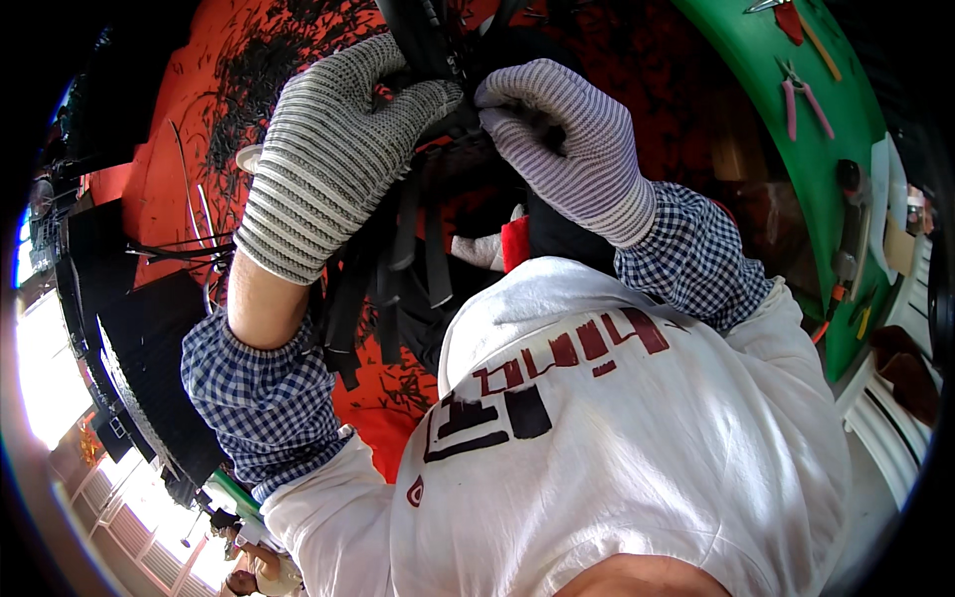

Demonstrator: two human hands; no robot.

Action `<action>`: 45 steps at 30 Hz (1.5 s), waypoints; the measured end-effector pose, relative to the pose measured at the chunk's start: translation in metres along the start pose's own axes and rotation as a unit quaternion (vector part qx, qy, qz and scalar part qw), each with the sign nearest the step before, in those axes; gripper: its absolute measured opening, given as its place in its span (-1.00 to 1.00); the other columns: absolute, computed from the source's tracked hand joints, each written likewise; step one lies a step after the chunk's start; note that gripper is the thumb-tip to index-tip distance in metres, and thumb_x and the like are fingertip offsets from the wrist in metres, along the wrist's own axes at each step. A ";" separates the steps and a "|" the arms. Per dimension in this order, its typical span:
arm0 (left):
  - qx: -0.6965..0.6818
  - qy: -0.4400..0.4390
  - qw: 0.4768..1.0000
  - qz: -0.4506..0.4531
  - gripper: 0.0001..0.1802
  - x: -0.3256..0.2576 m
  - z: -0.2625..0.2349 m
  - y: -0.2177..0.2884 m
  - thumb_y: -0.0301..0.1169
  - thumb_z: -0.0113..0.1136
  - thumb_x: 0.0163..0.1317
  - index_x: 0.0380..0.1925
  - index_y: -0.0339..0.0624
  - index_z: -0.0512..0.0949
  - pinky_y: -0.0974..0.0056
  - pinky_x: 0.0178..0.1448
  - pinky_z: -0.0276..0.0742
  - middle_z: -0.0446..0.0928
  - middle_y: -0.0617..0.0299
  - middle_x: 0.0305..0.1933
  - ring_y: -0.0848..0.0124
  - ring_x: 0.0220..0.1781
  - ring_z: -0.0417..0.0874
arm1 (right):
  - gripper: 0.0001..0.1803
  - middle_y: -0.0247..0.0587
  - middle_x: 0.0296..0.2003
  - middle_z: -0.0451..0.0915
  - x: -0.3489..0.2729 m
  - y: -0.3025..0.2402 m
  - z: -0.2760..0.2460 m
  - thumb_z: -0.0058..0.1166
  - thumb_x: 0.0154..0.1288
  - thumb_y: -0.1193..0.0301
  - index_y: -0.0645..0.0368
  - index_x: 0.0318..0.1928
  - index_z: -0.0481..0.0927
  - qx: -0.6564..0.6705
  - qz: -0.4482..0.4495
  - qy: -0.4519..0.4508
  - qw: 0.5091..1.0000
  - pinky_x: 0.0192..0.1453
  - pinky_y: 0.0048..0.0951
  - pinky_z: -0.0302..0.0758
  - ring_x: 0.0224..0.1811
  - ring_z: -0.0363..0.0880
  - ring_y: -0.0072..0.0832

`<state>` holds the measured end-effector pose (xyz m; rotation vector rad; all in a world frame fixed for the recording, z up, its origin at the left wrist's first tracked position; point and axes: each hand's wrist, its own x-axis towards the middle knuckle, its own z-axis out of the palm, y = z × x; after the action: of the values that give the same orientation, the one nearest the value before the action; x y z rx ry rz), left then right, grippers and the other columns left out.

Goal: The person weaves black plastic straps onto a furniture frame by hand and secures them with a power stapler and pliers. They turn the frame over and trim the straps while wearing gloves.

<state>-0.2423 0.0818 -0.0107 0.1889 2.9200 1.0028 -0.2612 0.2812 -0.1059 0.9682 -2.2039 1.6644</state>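
While working with both gloved hands at a dark, strap-like black piece [423, 45], setting the left hand [328, 164], in a thick grey-and-white striped knit glove, with thumb and forefinger against it. Bending the right hand [572, 144], in finer purple-and-white striped knit, into a pinch shape just beside it. Being unable to tell, amid the darkness, whether either hand is closing firmly on anything. By judgement, probably fitting or adjusting the black piece at this step; likely needing a steady left hold and a fine right pinch next. Having the black piece at the left fingertips, just left of the right ones, and extending beyond both. Showing flat black strips [438, 261] below the left hand, then black scraps [249, 95] across a red sheet [159, 189]. Farther right, showing pink-handled pliers [791, 107] near the left edge of a green tabletop [846, 124].
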 end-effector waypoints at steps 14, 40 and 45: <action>-0.068 -0.064 0.991 -0.099 -0.70 0.004 -0.006 0.010 -0.35 0.33 0.29 -0.04 -0.24 0.67 0.49 -0.26 0.53 0.69 0.26 -0.27 0.59 -0.35 0.61 | -0.71 -0.31 -0.31 0.63 0.005 -0.005 0.003 0.38 0.22 0.41 0.18 -0.09 0.61 0.006 0.010 0.015 1.000 -0.27 -0.60 0.62 -0.38 0.65 -0.59; -0.096 -0.030 0.991 -0.084 -0.72 0.002 -0.007 -0.005 -0.32 0.41 0.23 -0.11 -0.23 0.72 0.42 -0.17 0.62 0.73 0.21 -0.30 0.55 -0.30 0.70 | -0.78 -0.35 -0.38 0.68 0.017 -0.007 -0.005 0.30 0.33 0.41 0.22 -0.08 0.66 0.192 0.163 -0.015 0.968 -0.28 -0.64 0.62 -0.40 0.65 -0.68; -0.108 -0.023 0.990 -0.082 -0.73 0.002 -0.009 -0.013 -0.35 0.40 0.24 -0.11 -0.25 0.70 0.43 -0.11 0.62 0.73 0.24 -0.28 0.55 -0.27 0.70 | -0.79 -0.33 -0.37 0.67 0.017 0.001 -0.015 0.16 0.45 0.39 0.23 -0.01 0.64 0.182 0.183 -0.014 0.966 -0.35 -0.63 0.61 -0.43 0.63 -0.67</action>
<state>-0.2463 0.0659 -0.0114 -0.0375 2.7065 1.2557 -0.2779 0.2884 -0.0927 0.6850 -2.2440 2.2952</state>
